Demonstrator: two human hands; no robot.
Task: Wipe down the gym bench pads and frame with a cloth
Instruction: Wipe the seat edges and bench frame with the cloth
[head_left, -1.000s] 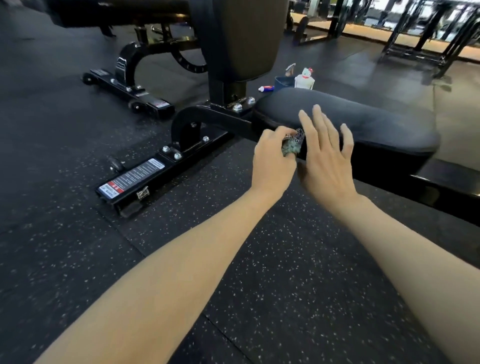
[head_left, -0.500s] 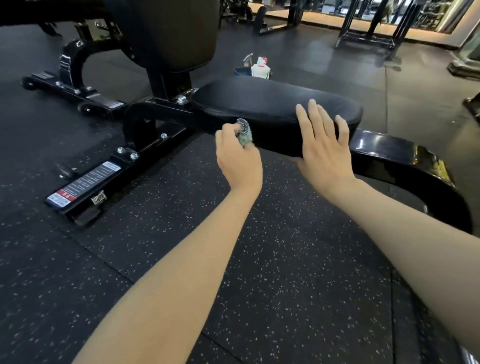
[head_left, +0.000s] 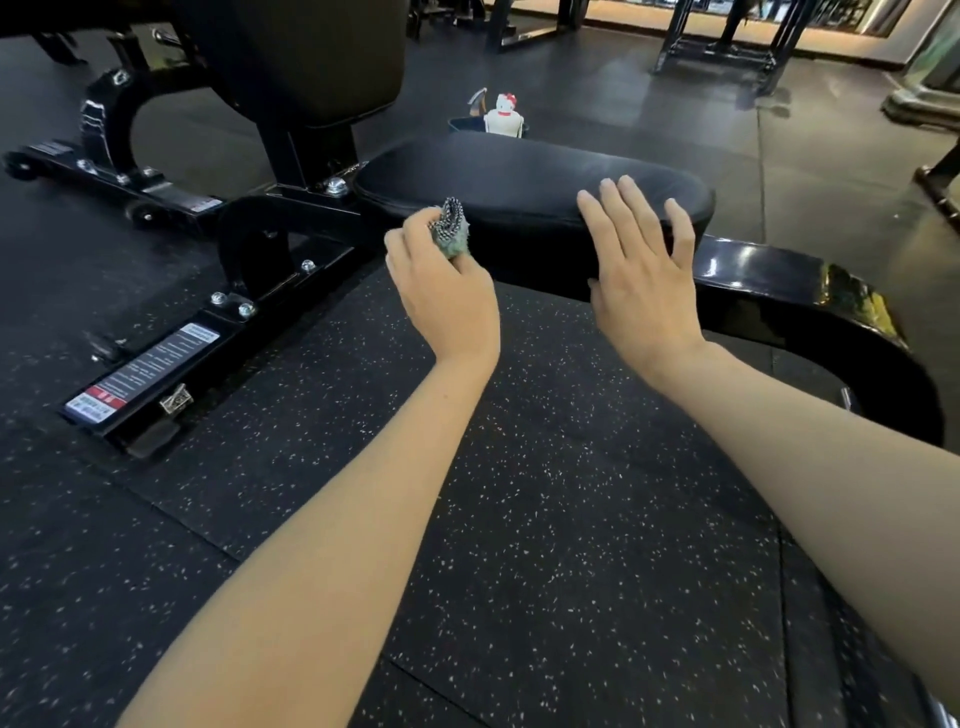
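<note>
Cloth (head_left: 451, 228) likely soft, light, best held bunched: left hand (head_left: 441, 296) curls round it beside seat pad (head_left: 519, 176); right hand (head_left: 641, 275) flat on pad edge, holding nothing

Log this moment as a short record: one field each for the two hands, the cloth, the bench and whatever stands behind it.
left hand: grips the bunched cloth
cloth: grey-green, at the near side of the seat pad; contact unclear
right hand: flat, fingers straight, laid on the seat pad's near edge
bench: black seat pad, raised back pad, black metal frame with a label on its floor rail
behind bench: white container with a red top
floor: black speckled rubber
</note>
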